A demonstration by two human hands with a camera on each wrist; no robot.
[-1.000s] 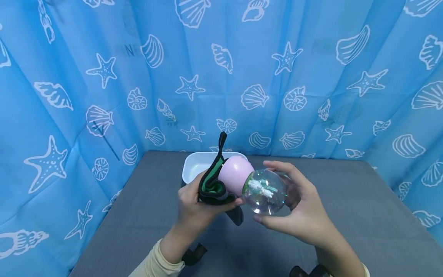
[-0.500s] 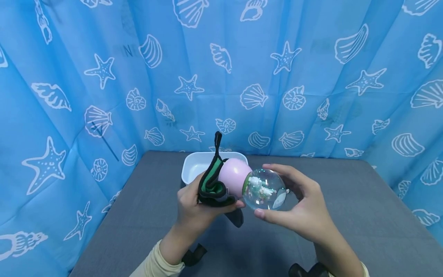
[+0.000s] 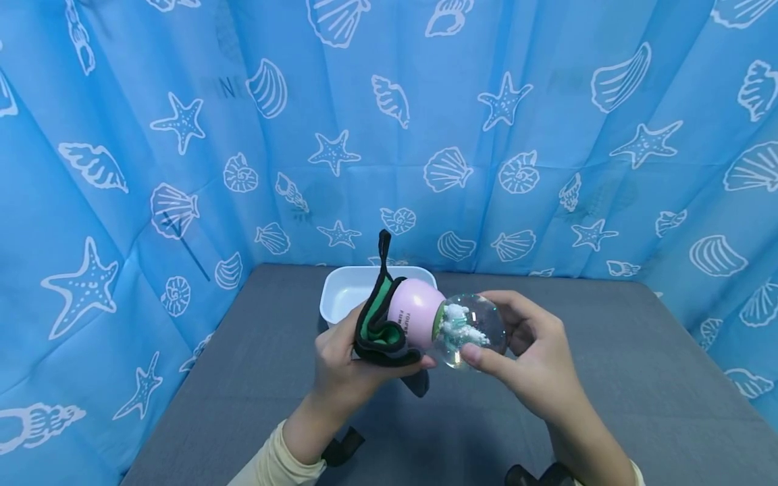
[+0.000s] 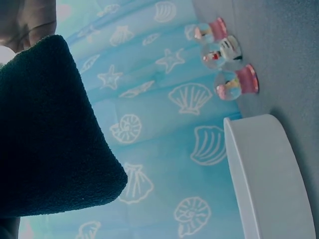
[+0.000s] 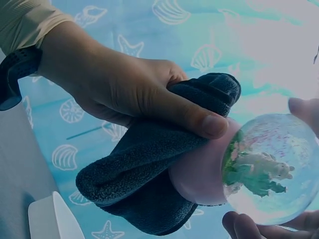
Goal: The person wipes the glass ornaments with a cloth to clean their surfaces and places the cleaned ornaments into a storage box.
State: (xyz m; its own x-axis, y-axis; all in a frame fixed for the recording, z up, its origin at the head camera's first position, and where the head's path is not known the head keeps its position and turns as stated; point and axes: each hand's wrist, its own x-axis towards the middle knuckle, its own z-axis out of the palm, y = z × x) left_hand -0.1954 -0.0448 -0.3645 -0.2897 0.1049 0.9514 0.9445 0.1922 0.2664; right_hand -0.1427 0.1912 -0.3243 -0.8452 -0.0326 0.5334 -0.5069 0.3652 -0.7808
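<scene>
A snow globe with a pink base and a clear dome (image 3: 495,317) lies on its side between the hands, lettering showing on the base. My left hand (image 3: 340,358) grips the base through a folded dark cloth (image 3: 379,337) with black edging and green inner folds; its thumb presses toward the base in the right wrist view. My right hand (image 3: 535,358) holds the dome, thumb across its near side and fingers behind it. Small white and green figures (image 5: 261,172) show inside the dome. In the left wrist view the cloth (image 4: 55,139) covers most of the left hand.
Behind the hands a white plastic tub (image 3: 331,297) stands on the grey-covered table (image 3: 243,391). Three more snow globes, one of them with a pink base (image 4: 247,78), stand near the patterned blue curtain (image 4: 149,114), beyond the tub.
The snow globe has turned about its long axis, bringing lettering on the pink base into view. My right thumb has shifted up onto the dome's near side. My left hand stays nearly still.
</scene>
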